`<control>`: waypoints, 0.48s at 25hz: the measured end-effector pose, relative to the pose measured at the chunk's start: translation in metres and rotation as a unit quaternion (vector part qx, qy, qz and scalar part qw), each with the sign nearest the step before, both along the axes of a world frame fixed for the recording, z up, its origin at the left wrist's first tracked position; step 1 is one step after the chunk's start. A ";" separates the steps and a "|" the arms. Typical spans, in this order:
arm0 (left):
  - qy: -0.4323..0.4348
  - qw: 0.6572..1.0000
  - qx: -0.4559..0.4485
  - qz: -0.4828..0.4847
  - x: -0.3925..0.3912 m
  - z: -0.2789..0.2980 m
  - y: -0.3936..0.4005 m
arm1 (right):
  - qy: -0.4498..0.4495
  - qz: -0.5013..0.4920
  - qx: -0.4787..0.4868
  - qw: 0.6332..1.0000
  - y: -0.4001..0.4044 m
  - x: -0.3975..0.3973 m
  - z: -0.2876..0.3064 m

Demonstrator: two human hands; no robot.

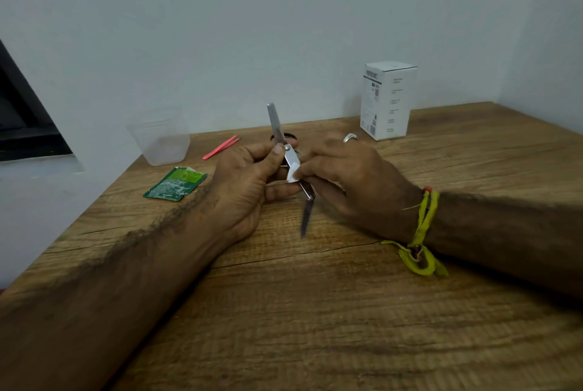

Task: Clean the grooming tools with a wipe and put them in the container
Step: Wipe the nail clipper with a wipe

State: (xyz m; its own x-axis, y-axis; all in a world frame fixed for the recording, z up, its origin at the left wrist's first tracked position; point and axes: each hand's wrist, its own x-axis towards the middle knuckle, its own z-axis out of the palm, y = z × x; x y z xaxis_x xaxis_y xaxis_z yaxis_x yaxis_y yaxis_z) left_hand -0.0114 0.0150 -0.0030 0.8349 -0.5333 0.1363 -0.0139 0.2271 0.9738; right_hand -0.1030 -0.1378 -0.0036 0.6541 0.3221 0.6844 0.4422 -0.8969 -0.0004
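— Head view: how do you wipe well here?
— Your left hand (249, 179) grips the open scissors (291, 158) above the table (347, 311); your right hand (344, 176) pinches the wipe (293, 173) on one blade. Stroke away from the edge (I'd say).
— Counts?
— One scissors, one wipe, one pink tweezers (221, 147), one clear container (162, 138), one green sachet (175, 184), one white box (388, 100).

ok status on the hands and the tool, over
Left hand grips scissors, blades open. Right hand pinches wipe on blade. Container empty, path clear.
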 end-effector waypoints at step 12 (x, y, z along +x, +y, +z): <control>-0.024 0.999 0.008 0.024 0.006 -0.005 -0.002 | 0.057 0.013 -0.043 0.997 -0.002 -0.008 0.000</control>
State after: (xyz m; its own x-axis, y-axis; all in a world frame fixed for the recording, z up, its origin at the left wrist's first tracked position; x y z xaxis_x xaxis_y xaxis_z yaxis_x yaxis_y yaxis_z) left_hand -0.0058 0.0126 -0.0077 0.8520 -0.4954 0.1691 -0.0718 0.2093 0.9752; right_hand -0.1108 -0.1393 -0.0035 0.7161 0.3954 0.5752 0.4676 -0.8836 0.0253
